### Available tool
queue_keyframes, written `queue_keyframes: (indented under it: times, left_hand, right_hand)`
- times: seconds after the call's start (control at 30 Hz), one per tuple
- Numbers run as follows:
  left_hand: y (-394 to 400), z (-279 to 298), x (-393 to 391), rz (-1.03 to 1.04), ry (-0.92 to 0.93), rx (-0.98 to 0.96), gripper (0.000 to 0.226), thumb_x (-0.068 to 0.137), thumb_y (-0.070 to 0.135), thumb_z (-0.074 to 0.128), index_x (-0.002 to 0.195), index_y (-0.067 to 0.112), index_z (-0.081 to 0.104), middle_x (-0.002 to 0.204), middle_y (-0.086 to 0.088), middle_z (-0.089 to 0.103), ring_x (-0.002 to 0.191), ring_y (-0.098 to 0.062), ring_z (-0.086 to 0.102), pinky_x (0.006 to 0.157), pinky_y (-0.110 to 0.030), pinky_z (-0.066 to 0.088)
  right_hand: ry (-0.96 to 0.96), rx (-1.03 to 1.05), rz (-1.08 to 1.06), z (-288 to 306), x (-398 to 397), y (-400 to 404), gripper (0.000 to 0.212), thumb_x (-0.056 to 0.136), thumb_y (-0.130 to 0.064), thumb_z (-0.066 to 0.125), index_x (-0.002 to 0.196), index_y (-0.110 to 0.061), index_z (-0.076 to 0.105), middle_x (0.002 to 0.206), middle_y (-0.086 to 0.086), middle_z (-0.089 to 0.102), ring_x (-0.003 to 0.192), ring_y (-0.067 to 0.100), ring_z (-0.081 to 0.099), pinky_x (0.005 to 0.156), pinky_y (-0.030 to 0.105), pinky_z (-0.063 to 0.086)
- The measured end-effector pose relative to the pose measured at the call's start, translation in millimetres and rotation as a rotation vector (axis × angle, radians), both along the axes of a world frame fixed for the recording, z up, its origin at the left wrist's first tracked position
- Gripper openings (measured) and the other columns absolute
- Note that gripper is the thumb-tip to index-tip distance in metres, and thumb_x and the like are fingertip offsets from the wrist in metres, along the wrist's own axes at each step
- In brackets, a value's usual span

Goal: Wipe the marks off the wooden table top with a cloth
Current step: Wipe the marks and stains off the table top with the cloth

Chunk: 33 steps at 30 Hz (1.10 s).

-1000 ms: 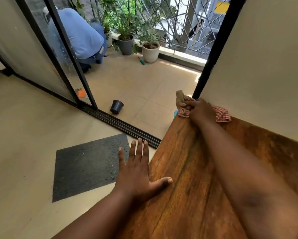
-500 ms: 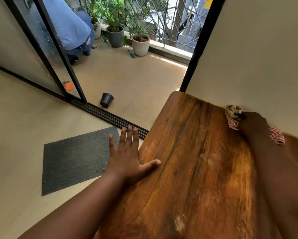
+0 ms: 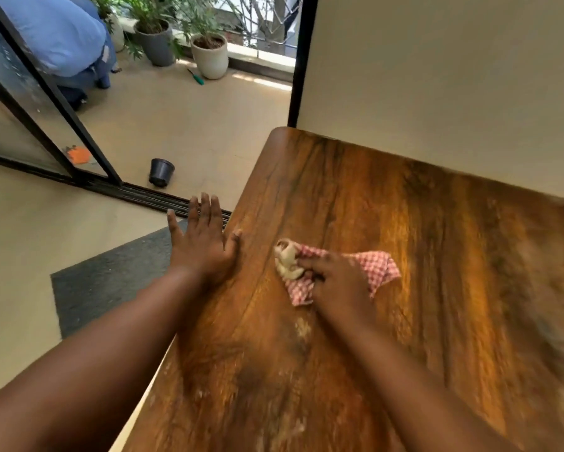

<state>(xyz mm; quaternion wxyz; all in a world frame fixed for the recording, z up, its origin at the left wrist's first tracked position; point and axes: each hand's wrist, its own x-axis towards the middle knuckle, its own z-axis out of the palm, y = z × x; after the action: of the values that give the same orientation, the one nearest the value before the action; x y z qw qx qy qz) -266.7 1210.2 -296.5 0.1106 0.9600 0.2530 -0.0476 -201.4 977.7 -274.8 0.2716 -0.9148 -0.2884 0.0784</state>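
Note:
The wooden table top [image 3: 404,223] fills the right and lower part of the head view, its back edge against a cream wall. A red-and-white checked cloth [image 3: 377,265] with a beige bunched end lies on the wood near the left-middle. My right hand [image 3: 336,282] presses down on the cloth, fingers curled over its bunched part. My left hand [image 3: 202,243] lies flat at the table's left edge, fingers straight and reaching out past the edge, thumb on the wood. Pale smudges [image 3: 302,327] show on the wood just below the cloth and lower down.
A grey mat [image 3: 111,282] lies on the floor left of the table. Beyond the sliding door track [image 3: 163,197] a small black pot [image 3: 161,171] lies on the balcony tiles. Potted plants [image 3: 209,53] stand at the railing, and a person in blue [image 3: 59,40] crouches at far left.
My right hand has dragged the cloth from the far left corner, along the wall edge, then toward me to the table's left-middle. My left hand has stayed at the left edge.

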Motion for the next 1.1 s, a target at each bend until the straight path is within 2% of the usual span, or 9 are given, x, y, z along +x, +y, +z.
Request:
queue_keyframes:
  times: [0.2, 0.4, 0.53, 0.63, 0.7, 0.87, 1.0, 1.07, 1.1]
  left_hand:
    - [-6, 11, -2, -0.061, -0.015, 0.128, 0.078, 0.093, 0.061, 0.006, 0.146, 0.012, -0.025, 0.156, -0.009, -0.027, 0.141, -0.025, -0.03, 0.108, -0.057, -0.024]
    - [-26, 27, -30, -0.14, -0.027, 0.2, 0.086, 0.083, 0.071, -0.01, 0.142, 0.01, -0.029, 0.148, -0.01, -0.039, 0.133, -0.025, -0.041, 0.105, -0.053, -0.031]
    - [-54, 31, -96, -0.288, -0.059, 0.165, 0.091, 0.076, 0.07, -0.025, 0.145, 0.011, -0.022, 0.151, -0.01, -0.031, 0.136, -0.025, -0.037, 0.104, -0.049, -0.033]
    - [-68, 19, -160, -0.385, -0.015, 0.132, 0.089, 0.074, 0.07, -0.029, 0.143, 0.013, -0.024, 0.155, -0.01, -0.027, 0.135, -0.024, -0.039, 0.106, -0.051, -0.031]
    - [-69, 12, -199, -0.4, 0.011, 0.106, 0.087, 0.074, 0.069, -0.028, 0.143, 0.015, -0.025, 0.155, -0.01, -0.027, 0.132, -0.023, -0.043, 0.106, -0.051, -0.031]
    - [-61, 21, -270, -0.401, 0.072, 0.12, 0.085, 0.081, 0.069, -0.015, 0.147, 0.017, -0.018, 0.155, -0.007, -0.025, 0.129, -0.024, -0.044, 0.103, -0.05, -0.034]
    - [-63, 45, -294, -0.502, 0.103, 0.13, 0.08, 0.091, 0.066, 0.001, 0.151, 0.016, -0.013, 0.156, -0.007, -0.022, 0.135, -0.024, -0.037, 0.105, -0.051, -0.03]
    - [-72, 54, -298, -0.567, 0.096, 0.13, 0.078, 0.093, 0.064, 0.008, 0.151, 0.016, -0.012, 0.157, -0.008, -0.021, 0.137, -0.024, -0.034, 0.106, -0.05, -0.03]
    - [-78, 59, -299, -0.606, 0.088, 0.13, 0.078, 0.093, 0.063, 0.01, 0.151, 0.016, -0.011, 0.158, -0.009, -0.021, 0.137, -0.024, -0.033, 0.106, -0.049, -0.03]
  right_hand:
    - [0.046, 0.084, -0.104, -1, -121, -33, 0.038, 0.069, -0.019, 0.053, 0.098, -0.036, 0.072, 0.082, -0.005, 0.064, 0.082, 0.024, 0.055, 0.073, 0.039, 0.046]
    - [0.039, 0.129, -0.065, -8, -219, -49, 0.03, 0.065, -0.021, 0.067, 0.089, -0.038, 0.074, 0.07, -0.013, 0.059, 0.071, 0.013, 0.056, 0.064, 0.023, 0.036]
    - [0.111, 0.173, -0.126, -7, -275, -50, 0.038, 0.065, -0.02, 0.072, 0.093, -0.045, 0.07, 0.071, -0.023, 0.053, 0.073, 0.008, 0.055, 0.067, 0.022, 0.043]
    - [0.155, 0.175, -0.136, -2, -303, -47, 0.031, 0.066, -0.032, 0.062, 0.093, -0.046, 0.07, 0.071, -0.02, 0.055, 0.074, 0.005, 0.053, 0.067, 0.022, 0.044]
    - [0.166, 0.158, -0.13, 3, -318, -44, 0.029, 0.069, -0.03, 0.063, 0.093, -0.045, 0.07, 0.072, -0.018, 0.056, 0.073, 0.003, 0.052, 0.067, 0.022, 0.043]
    - [0.19, 0.024, -0.051, 23, -336, -43, 0.036, 0.08, -0.017, 0.061, 0.109, -0.037, 0.068, 0.097, -0.006, 0.064, 0.09, 0.008, 0.05, 0.078, 0.012, 0.035]
    - [0.232, -0.128, 0.078, 42, -338, -56, 0.052, 0.081, -0.007, 0.052, 0.127, -0.033, 0.056, 0.134, -0.008, 0.052, 0.122, 0.011, 0.044, 0.094, 0.001, 0.018]
    - [0.235, -0.156, 0.069, 48, -339, -63, 0.053, 0.081, -0.009, 0.052, 0.129, -0.032, 0.054, 0.137, -0.008, 0.049, 0.126, 0.01, 0.042, 0.09, -0.007, 0.01]
    - [0.224, -0.17, 0.055, 51, -339, -68, 0.051, 0.082, -0.013, 0.053, 0.129, -0.033, 0.054, 0.137, -0.009, 0.049, 0.125, 0.009, 0.042, 0.093, -0.005, 0.013]
